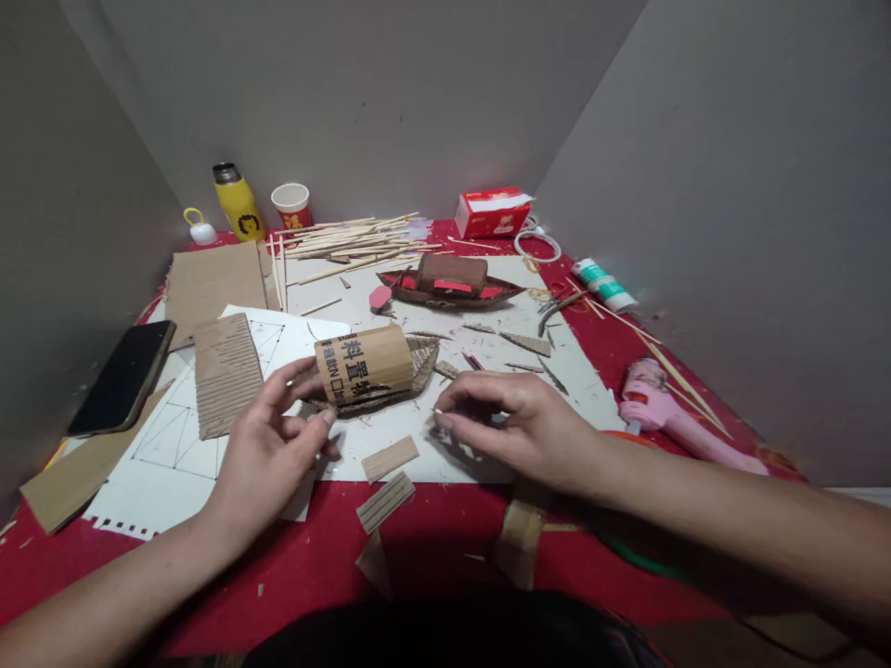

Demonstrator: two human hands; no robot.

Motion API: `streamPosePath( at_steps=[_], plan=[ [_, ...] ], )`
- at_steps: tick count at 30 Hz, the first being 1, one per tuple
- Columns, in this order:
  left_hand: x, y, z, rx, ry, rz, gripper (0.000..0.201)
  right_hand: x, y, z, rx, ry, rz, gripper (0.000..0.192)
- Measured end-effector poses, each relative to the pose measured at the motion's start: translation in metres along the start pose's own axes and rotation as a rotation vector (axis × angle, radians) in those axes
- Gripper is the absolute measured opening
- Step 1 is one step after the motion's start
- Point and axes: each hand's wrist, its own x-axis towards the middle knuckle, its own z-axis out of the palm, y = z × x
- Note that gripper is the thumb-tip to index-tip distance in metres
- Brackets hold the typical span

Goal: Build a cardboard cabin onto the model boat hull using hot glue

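A cardboard boat model (426, 364) with a curved, printed cardboard canopy (376, 366) sits on the white sheet in front of me. My left hand (282, 427) is curled around its left end, with thumb and fingers at the hull and canopy edge. Just right of the boat, my right hand (505, 422) has thumb and index finger pinched together. A tiny pale bit shows at those fingertips, too small to name. Between the hands, nearer to me, lie a flat cardboard strip (390, 458) and a ridged cardboard piece (385, 502).
Behind stands a finished brown boat model (452, 281). Thin wooden sticks (355, 243), a paper cup (290, 206) and a yellow bottle (238, 206) are at the back. A phone (123, 378) lies left; a pink glue gun (682, 417) lies right, beside my right forearm.
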Motion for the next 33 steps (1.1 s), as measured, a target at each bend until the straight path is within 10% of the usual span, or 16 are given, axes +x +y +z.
streamPosePath(
  at_steps=[4, 10, 17, 28, 33],
  plan=[
    [-0.015, -0.001, -0.009, 0.294, 0.111, 0.193, 0.028, -0.017, 0.005, 0.000, -0.185, -0.223, -0.106, 0.014],
    [-0.019, -0.013, 0.008, 0.850, -0.370, 0.351, 0.019, -0.021, 0.005, 0.004, -0.328, -0.392, -0.122, 0.012],
    [-0.013, -0.016, 0.020, 0.935, -0.390, 0.329, 0.009, -0.018, -0.002, 0.002, -0.395, -0.494, -0.088, 0.014],
    [-0.012, -0.007, 0.009, 0.925, -0.064, 1.089, 0.015, 0.001, -0.005, 0.001, -0.543, 0.097, -0.623, 0.020],
    [-0.012, -0.002, 0.001, 0.651, 0.080, 0.920, 0.037, 0.018, 0.002, -0.004, -0.692, 0.209, -0.741, 0.023]
  ],
)
